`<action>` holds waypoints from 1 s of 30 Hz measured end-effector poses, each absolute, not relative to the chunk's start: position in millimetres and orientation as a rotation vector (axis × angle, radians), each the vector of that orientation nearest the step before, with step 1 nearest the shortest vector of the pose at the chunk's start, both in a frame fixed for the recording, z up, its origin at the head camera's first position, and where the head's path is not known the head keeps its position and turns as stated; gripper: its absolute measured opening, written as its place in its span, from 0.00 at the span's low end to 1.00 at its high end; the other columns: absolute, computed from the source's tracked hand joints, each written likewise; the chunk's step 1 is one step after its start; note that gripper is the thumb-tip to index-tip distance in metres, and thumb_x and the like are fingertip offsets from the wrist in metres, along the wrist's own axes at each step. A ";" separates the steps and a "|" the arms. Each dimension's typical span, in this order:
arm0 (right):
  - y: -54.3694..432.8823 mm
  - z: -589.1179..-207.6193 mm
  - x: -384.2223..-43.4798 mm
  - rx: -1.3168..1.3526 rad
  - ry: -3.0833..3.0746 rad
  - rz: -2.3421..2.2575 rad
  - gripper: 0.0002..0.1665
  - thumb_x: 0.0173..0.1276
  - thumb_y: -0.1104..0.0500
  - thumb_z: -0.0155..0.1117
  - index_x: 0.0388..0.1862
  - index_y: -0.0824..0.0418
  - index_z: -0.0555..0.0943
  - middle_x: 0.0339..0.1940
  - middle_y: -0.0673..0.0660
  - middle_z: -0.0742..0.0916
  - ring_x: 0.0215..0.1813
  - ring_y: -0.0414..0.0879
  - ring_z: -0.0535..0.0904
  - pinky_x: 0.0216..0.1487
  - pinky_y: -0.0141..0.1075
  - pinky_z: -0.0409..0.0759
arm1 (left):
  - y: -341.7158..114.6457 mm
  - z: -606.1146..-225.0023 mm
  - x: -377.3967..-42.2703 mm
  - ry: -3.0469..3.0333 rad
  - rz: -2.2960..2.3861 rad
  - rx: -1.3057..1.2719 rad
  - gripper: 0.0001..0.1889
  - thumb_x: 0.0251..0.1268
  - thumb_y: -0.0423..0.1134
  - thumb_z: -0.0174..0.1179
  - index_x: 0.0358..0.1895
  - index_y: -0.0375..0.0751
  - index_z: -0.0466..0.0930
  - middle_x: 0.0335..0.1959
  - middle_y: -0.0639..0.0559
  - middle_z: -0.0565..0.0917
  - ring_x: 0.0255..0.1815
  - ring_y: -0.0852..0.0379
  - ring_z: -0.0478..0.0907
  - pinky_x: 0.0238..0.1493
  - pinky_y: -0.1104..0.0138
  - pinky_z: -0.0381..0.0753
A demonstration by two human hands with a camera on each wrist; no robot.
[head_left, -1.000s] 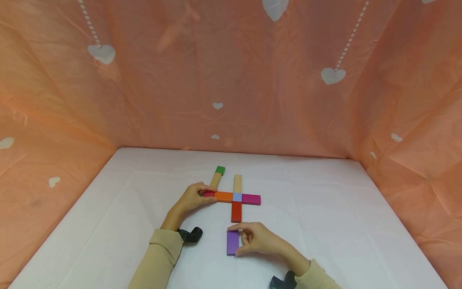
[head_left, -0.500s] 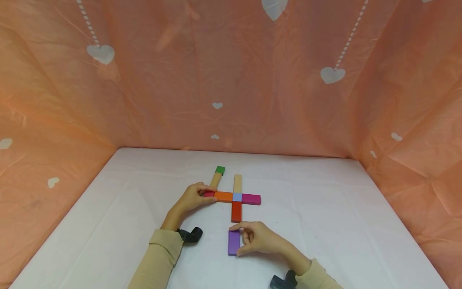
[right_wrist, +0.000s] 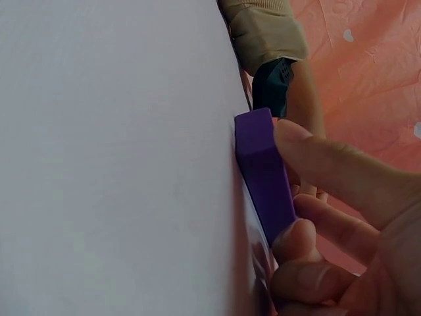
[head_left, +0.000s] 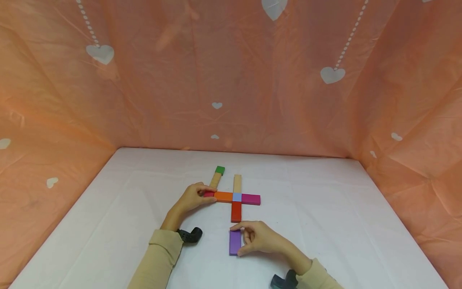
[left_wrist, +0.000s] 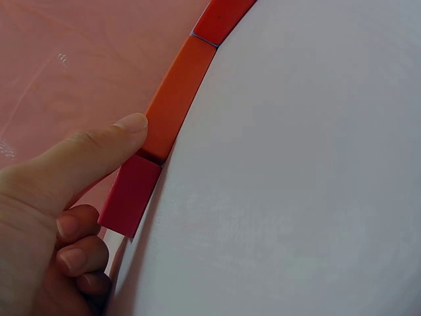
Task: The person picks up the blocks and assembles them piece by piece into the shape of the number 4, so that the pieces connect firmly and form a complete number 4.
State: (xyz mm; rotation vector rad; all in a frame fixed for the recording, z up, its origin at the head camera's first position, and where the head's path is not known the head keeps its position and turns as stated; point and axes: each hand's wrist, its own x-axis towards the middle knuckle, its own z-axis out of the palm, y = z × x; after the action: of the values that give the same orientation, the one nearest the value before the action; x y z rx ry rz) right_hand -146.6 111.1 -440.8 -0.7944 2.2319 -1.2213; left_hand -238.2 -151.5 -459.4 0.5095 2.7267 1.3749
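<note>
My left hand [head_left: 193, 196] has thumb and index finger at the left end of an orange block [head_left: 223, 196], pinching it. A crimson block [left_wrist: 131, 197] lies under that hand, end to end with the orange one. The orange block meets a small light-blue block [head_left: 237, 197], which has a magenta block [head_left: 250, 199] on its right and a red block [head_left: 236, 212] on its near side. My right hand [head_left: 261, 238] holds a purple block [head_left: 235, 243] by its two ends, thumb near and index finger far. A small gap separates the purple block from the red one.
A plain wood block [head_left: 237, 184] extends beyond the light-blue one. Another wood piece [head_left: 216, 180], slanted, has a green block [head_left: 220, 170] at its far end. All lie on a white-covered table [head_left: 306, 192], with orange heart-printed cloth [head_left: 231, 80] behind and at both sides.
My right hand has slid the purple block slightly to the right, bringing it more in line with the red block. My left hand and the other blocks have stayed put.
</note>
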 end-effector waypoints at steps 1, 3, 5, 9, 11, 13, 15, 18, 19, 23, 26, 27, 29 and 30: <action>111.1 -441.0 -146.6 -0.795 2.233 -1.221 0.31 0.52 0.61 0.76 0.57 0.64 0.78 0.17 0.49 0.74 0.21 0.29 0.65 0.27 0.22 0.64 | -151.5 -459.3 -238.1 2.726 1.376 0.509 0.16 0.53 0.39 0.71 0.46 0.38 0.86 0.26 0.50 0.70 0.33 0.58 0.63 0.33 0.71 0.59; 111.1 -441.2 -146.7 -0.799 2.231 -1.221 0.31 0.52 0.61 0.76 0.57 0.64 0.78 0.17 0.50 0.74 0.21 0.28 0.65 0.27 0.22 0.64 | -151.5 -459.1 -237.8 2.721 1.384 0.507 0.16 0.53 0.38 0.71 0.46 0.38 0.86 0.27 0.50 0.70 0.33 0.58 0.63 0.33 0.71 0.59; 111.2 -441.2 -146.9 -0.803 2.229 -1.224 0.31 0.53 0.61 0.76 0.57 0.64 0.78 0.17 0.51 0.74 0.21 0.28 0.65 0.27 0.22 0.64 | -151.4 -459.1 -237.9 2.719 1.386 0.503 0.16 0.53 0.38 0.71 0.46 0.38 0.86 0.27 0.50 0.71 0.33 0.58 0.63 0.34 0.72 0.59; 111.5 -441.0 -147.1 -0.808 2.223 -1.228 0.30 0.53 0.61 0.75 0.57 0.64 0.78 0.16 0.52 0.74 0.21 0.28 0.65 0.27 0.22 0.64 | -151.2 -459.5 -238.4 2.720 1.385 0.494 0.16 0.53 0.39 0.71 0.46 0.38 0.87 0.27 0.49 0.72 0.33 0.58 0.64 0.34 0.71 0.60; 111.6 -440.9 -147.2 -0.810 2.222 -1.227 0.30 0.53 0.61 0.75 0.57 0.63 0.78 0.16 0.52 0.74 0.21 0.28 0.65 0.27 0.22 0.64 | -151.2 -459.7 -238.6 2.724 1.378 0.491 0.16 0.53 0.39 0.71 0.46 0.39 0.87 0.27 0.49 0.72 0.33 0.58 0.64 0.34 0.71 0.60; 111.6 -441.1 -147.5 -0.813 2.229 -1.223 0.30 0.53 0.61 0.75 0.57 0.63 0.78 0.16 0.52 0.74 0.21 0.28 0.65 0.27 0.22 0.64 | -151.1 -459.8 -238.7 2.723 1.379 0.487 0.16 0.53 0.39 0.71 0.45 0.39 0.87 0.27 0.49 0.72 0.33 0.57 0.64 0.34 0.71 0.60; 111.6 -441.2 -147.6 -0.814 2.236 -1.218 0.31 0.53 0.60 0.75 0.57 0.63 0.78 0.16 0.52 0.74 0.21 0.28 0.65 0.27 0.22 0.64 | -151.1 -459.8 -238.7 2.723 1.380 0.487 0.15 0.53 0.39 0.71 0.45 0.39 0.87 0.28 0.49 0.72 0.34 0.57 0.64 0.34 0.71 0.60; 111.6 -441.6 -147.9 -0.813 2.244 -1.213 0.31 0.53 0.60 0.75 0.57 0.63 0.78 0.16 0.52 0.74 0.21 0.28 0.65 0.28 0.22 0.64 | -151.0 -459.9 -238.6 2.724 1.382 0.493 0.15 0.53 0.39 0.71 0.45 0.38 0.87 0.28 0.48 0.73 0.34 0.58 0.64 0.34 0.71 0.60; 111.6 -441.6 -147.9 -0.811 2.244 -1.214 0.31 0.53 0.60 0.75 0.58 0.63 0.78 0.16 0.52 0.74 0.21 0.28 0.65 0.28 0.22 0.64 | -151.0 -459.9 -238.6 2.726 1.383 0.496 0.15 0.53 0.39 0.71 0.45 0.38 0.87 0.28 0.48 0.73 0.33 0.58 0.64 0.34 0.71 0.60; 111.7 -441.3 -147.8 -0.801 2.236 -1.219 0.31 0.54 0.60 0.75 0.58 0.63 0.78 0.16 0.51 0.74 0.21 0.28 0.65 0.28 0.22 0.64 | -151.0 -460.0 -238.4 2.731 1.376 0.501 0.15 0.53 0.39 0.71 0.45 0.39 0.87 0.28 0.48 0.74 0.33 0.58 0.64 0.34 0.72 0.61; 111.8 -441.0 -147.7 -0.800 2.234 -1.221 0.31 0.55 0.60 0.74 0.58 0.63 0.78 0.17 0.51 0.74 0.21 0.28 0.65 0.28 0.22 0.64 | -151.1 -460.1 -238.2 2.730 1.376 0.501 0.15 0.53 0.39 0.71 0.45 0.39 0.87 0.29 0.47 0.76 0.34 0.58 0.65 0.34 0.72 0.61; 111.9 -441.0 -147.6 -0.800 2.235 -1.220 0.31 0.55 0.60 0.74 0.59 0.63 0.78 0.17 0.51 0.74 0.21 0.28 0.65 0.28 0.22 0.64 | -151.0 -460.2 -238.2 2.729 1.379 0.501 0.15 0.53 0.39 0.71 0.45 0.39 0.87 0.29 0.47 0.76 0.34 0.58 0.65 0.34 0.72 0.62; 112.0 -441.1 -147.5 -0.798 2.238 -1.218 0.31 0.55 0.60 0.74 0.59 0.63 0.77 0.16 0.50 0.74 0.21 0.28 0.65 0.28 0.22 0.64 | -151.0 -460.4 -238.2 2.730 1.382 0.504 0.15 0.53 0.39 0.71 0.45 0.38 0.87 0.30 0.46 0.76 0.34 0.58 0.65 0.34 0.72 0.62; 112.0 -441.2 -147.4 -0.795 2.239 -1.217 0.31 0.55 0.60 0.74 0.59 0.63 0.77 0.16 0.50 0.74 0.21 0.28 0.65 0.28 0.22 0.64 | -150.9 -460.4 -238.2 2.730 1.381 0.504 0.15 0.53 0.39 0.71 0.45 0.38 0.87 0.30 0.46 0.76 0.34 0.58 0.65 0.34 0.72 0.62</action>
State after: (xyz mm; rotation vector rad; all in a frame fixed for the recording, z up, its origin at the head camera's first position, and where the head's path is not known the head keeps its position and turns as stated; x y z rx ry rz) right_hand -147.4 112.0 -441.2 -0.7946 2.2394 -1.2168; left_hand -238.2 -150.9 -460.4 0.5038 2.7305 1.3812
